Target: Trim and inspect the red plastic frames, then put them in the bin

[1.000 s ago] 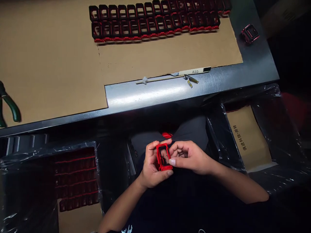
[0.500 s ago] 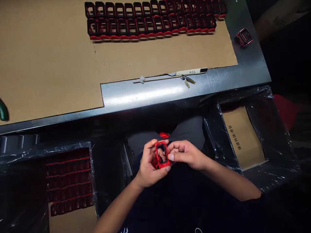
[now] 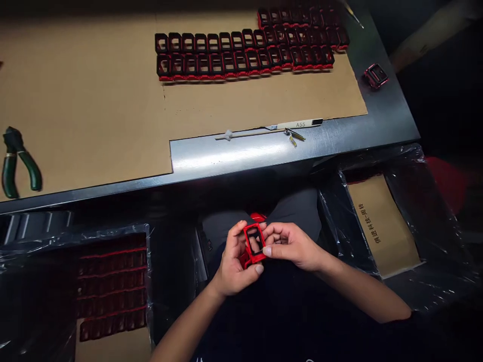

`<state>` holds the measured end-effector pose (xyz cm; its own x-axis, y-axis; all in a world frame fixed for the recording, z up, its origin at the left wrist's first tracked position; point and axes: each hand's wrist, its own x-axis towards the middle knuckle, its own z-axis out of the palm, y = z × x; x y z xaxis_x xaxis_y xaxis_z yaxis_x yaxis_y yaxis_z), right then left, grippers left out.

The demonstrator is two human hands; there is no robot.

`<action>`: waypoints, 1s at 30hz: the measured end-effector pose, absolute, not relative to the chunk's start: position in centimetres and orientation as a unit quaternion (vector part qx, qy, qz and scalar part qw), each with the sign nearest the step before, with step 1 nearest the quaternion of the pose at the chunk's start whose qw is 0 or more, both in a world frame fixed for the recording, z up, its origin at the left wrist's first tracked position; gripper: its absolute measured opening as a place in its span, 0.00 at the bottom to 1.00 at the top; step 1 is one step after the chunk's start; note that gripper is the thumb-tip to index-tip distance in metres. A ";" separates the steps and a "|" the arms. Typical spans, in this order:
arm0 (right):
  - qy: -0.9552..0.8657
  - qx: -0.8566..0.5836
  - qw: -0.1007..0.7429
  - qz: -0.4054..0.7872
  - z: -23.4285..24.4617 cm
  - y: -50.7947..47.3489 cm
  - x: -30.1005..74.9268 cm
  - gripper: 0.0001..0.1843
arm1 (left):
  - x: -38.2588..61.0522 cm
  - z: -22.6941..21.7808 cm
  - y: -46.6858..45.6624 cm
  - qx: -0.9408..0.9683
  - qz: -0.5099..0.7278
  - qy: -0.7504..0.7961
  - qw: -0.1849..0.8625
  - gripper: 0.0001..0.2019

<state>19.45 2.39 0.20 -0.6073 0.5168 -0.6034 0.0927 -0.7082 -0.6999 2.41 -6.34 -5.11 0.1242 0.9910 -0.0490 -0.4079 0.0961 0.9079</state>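
Over my lap, below the table edge, both hands hold a small red rectangular frame (image 3: 254,243) with an open window. My left hand (image 3: 233,261) wraps its left side and bottom, thumb under it. My right hand (image 3: 291,244) pinches the frame's right edge with curled fingers. A second red piece shows just behind the frame. Two long rows of like red and black frames (image 3: 245,50) stand on brown cardboard (image 3: 94,100) at the far side of the table.
A metal table (image 3: 245,151) carries a thin stick with a white tip (image 3: 249,134), a strip marked A55 (image 3: 300,123), a single frame (image 3: 375,75) at right and green-handled pliers (image 3: 17,161) at left. Plastic-lined bins sit at left (image 3: 109,286) and right (image 3: 381,221).
The view has shifted, so the table sits lower in the picture and the pliers show fully. My hands stay on the red frame, which has turned slightly between the fingers.
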 end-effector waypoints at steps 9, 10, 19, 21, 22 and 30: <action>-0.304 -0.393 0.092 0.863 -0.7 2.6 18.2 0.24 | 3.1 -4.5 -5.7 0.195 0.561 0.382 0.708 0.36; -0.334 -0.397 0.078 0.852 -0.8 2.7 18.0 0.24 | 2.9 -4.5 -5.9 0.187 0.563 0.404 0.697 0.37; -0.480 -0.450 -0.005 0.753 -4.1 3.8 16.1 0.26 | -17.2 -4.5 -20.8 -0.010 0.530 0.803 0.273 0.19; -0.465 -0.471 -0.006 0.749 -4.8 3.8 16.1 0.27 | -21.3 -5.1 -26.1 -0.085 0.446 0.867 0.207 0.17; -0.459 -0.483 -0.005 0.745 -5.1 3.7 16.1 0.28 | -22.6 -5.7 -28.2 -0.115 0.400 0.889 0.193 0.17; -0.457 -0.535 0.006 0.711 -6.7 3.0 15.8 0.29 | -27.7 -12.3 -34.8 -0.200 0.083 0.961 0.171 0.18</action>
<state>15.85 3.05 -6.70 -0.4284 0.4973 -0.7544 0.4799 -0.5823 -0.6563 -27.73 -34.83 -12.32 -0.8614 -0.3569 -0.3613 -0.4138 0.9057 0.0919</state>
